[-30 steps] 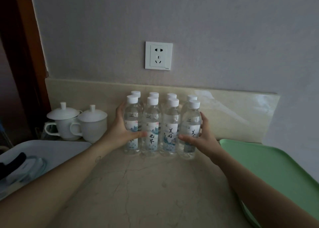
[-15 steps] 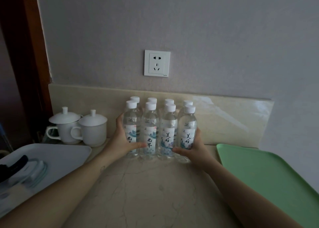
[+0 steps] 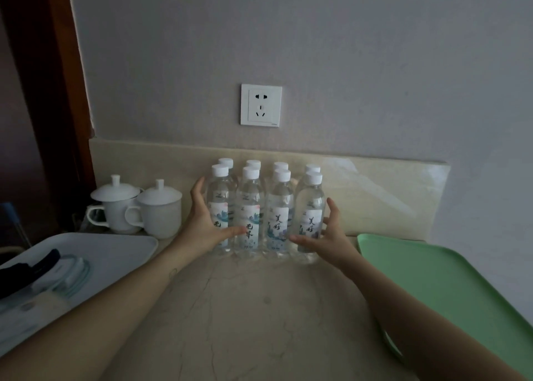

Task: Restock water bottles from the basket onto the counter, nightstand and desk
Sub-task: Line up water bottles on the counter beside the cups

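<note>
Head view: eight clear plastic white-capped water bottles [image 3: 251,213] stand in two rows at the back edge of the beige marble bench [image 3: 259,308]; left hand [image 3: 202,225] and right hand [image 3: 331,236] flank them, fingers spread wide

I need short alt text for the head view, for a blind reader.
The left hand and right hand flank eight capped water bottles on a counter below a wall socket. Lidded cups stand left, a green tray right.
</note>
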